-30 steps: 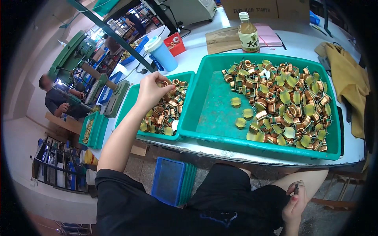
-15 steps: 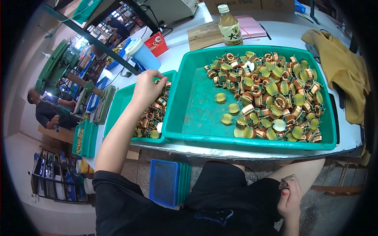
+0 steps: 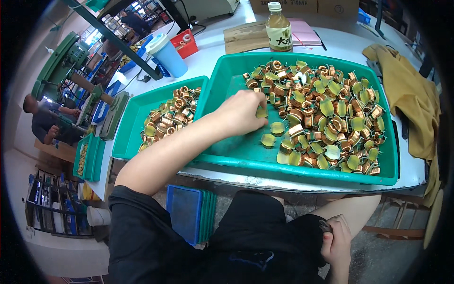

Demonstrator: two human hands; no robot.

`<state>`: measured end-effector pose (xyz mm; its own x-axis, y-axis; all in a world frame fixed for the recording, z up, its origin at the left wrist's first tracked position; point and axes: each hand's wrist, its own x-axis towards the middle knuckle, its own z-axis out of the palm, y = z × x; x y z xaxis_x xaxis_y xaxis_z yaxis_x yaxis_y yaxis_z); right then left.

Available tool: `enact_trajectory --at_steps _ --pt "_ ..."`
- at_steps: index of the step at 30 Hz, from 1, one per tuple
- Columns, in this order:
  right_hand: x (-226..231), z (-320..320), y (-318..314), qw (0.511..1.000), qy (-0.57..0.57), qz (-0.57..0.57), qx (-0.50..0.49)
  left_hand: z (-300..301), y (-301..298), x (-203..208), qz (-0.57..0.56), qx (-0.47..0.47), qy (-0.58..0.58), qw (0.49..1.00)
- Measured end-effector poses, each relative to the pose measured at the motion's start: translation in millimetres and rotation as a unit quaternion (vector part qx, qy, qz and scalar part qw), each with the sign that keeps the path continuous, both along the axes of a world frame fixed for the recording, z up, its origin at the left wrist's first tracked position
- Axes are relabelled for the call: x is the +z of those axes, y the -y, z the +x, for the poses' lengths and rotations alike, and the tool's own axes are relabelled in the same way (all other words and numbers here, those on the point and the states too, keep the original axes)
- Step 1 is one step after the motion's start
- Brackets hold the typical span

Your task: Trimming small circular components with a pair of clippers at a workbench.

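Here, the left hand (image 3: 241,112) brackets a half-hidden coil (image 3: 261,112), grip unclear; the right hand (image 3: 338,241) clenches a dark object (image 3: 325,226).

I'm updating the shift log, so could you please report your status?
Left hand at a yellow-backed, copper-wound coil inside the large green plastic tray. Right hand low, closed around a small dark object. No obstruction visible.

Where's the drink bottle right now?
Head view, top, right of centre: the bottle stands upright just beyond the large green tray, with the brown board on its left.
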<state>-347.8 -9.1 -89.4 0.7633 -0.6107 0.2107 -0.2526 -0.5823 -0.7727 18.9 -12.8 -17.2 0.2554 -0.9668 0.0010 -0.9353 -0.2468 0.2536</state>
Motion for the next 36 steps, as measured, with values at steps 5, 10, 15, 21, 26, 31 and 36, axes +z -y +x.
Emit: enact_trajectory --at_steps 5,10,15,21,26,31,36 --pt "0 1 0 1.0 -0.016 -0.004 0.01 -1 1 -10 -0.015 -0.011 -0.08 0.997" --pt "2 5 -2 0.999 -0.013 -0.006 0.03 -1 -10 -9 -0.077 0.013 -0.113 0.991" --pt "2 8 -6 0.975 0.094 0.193 0.055 -33 -40 22 -0.167 0.036 -0.241 0.955" --pt "15 12 -21 0.646 0.353 0.673 0.071 -98 -89 28 -0.236 -0.039 -0.586 0.774" --pt "43 4 -26 0.638 0.257 0.725 0.035 -136 -108 25 -0.064 -0.011 -0.849 0.524" --pt "41 -8 -29 0.644 0.237 0.726 0.047 -161 -120 -11 -0.068 -0.014 -0.85 0.522" --pt "31 -13 -26 0.646 0.258 0.715 0.064 -169 -124 -38 -0.025 0.009 -0.858 0.512"
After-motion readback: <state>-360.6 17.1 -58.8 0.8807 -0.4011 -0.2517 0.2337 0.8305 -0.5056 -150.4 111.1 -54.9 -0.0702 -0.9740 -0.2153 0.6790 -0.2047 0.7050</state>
